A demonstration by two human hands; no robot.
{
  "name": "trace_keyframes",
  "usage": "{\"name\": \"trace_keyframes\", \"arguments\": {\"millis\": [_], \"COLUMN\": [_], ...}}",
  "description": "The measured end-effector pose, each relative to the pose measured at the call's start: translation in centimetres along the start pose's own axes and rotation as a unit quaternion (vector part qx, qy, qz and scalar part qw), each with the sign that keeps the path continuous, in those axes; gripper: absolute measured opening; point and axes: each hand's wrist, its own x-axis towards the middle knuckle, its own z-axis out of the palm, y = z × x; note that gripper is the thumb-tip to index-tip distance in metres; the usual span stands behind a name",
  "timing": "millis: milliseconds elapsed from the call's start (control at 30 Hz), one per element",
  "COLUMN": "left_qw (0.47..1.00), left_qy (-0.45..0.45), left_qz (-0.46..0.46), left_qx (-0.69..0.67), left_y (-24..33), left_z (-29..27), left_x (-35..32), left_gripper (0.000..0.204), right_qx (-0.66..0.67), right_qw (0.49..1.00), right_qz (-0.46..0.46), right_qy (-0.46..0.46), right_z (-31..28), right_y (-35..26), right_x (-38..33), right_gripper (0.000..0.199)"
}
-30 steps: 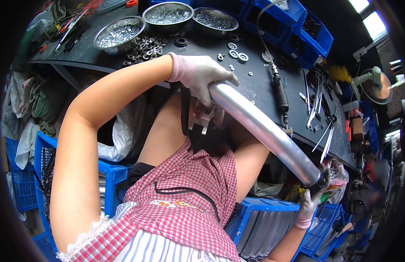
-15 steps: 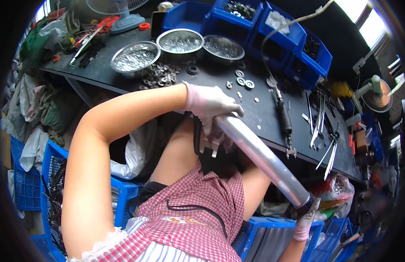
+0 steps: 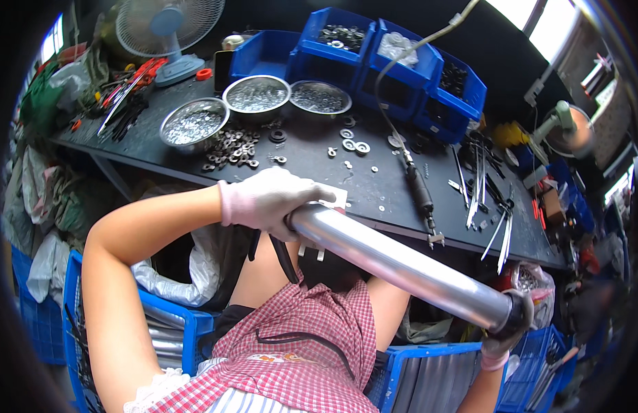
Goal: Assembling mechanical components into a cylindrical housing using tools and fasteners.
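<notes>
A shiny metal tube (image 3: 401, 265) slants over my lap, its left end higher in the picture than its right end. At the upper end, my left hand (image 3: 274, 201), in a whitish glove with a pink cuff, is closed round the tube's dark rim. A small white piece with some red (image 3: 338, 198) shows at its fingertips. My right hand (image 3: 520, 327), also gloved, wraps round the black lower end. Below my left hand are a black curved handle-like part (image 3: 283, 260) and small metal prongs (image 3: 312, 253); what they belong to is mostly hidden.
On the dark workbench (image 3: 308, 155) are metal bowls (image 3: 257, 94) of small parts, loose metal fittings (image 3: 233, 148), a corded power screwdriver (image 3: 418, 189) and long metal strips (image 3: 478, 182). Blue bins (image 3: 400, 82) stand behind. Blue crates (image 3: 436, 351) with tubes flank my legs.
The tube has swung to a flatter slant. My left hand has moved left and down in the picture, and my right hand now wraps more fully round the black end. The view has shifted.
</notes>
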Motion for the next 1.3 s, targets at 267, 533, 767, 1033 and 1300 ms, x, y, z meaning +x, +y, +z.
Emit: {"name": "trace_keyframes", "arguments": {"millis": [267, 533, 767, 1033, 1300], "left_qw": [0.997, 0.980, 0.977, 0.904, 0.830], "left_qy": [-0.029, 0.120, 0.121, 0.153, 0.184], "left_qz": [-0.033, -0.016, -0.037, -0.011, 0.154], "left_qx": [0.058, 0.159, 0.169, 0.399, 0.504], "left_y": [0.6, 1.8, 0.7, -1.3, 3.7], "left_z": [-0.9, 0.4, 1.9, -1.2, -4.2], "left_x": [-3.0, -5.9, -7.7, -10.8, -7.7], "left_gripper": [0.085, 0.083, 0.073, 0.042, 0.054], "right_qx": [0.382, 0.032, 0.166, 0.398, 0.710], "right_qw": [0.820, 0.992, 0.925, 0.808, 0.575], "right_qz": [0.402, -0.113, 0.308, 0.150, 0.140], "right_qy": [-0.140, -0.039, -0.150, -0.407, -0.382], "right_z": [2.7, 3.8, 6.0, 12.5, 23.1], "right_y": [-6.4, -5.8, -8.1, -5.3, -11.4], "right_x": [1.7, 1.3, 1.0, 0.0, -0.5], "right_gripper": [0.096, 0.070, 0.050, 0.083, 0.116]}}
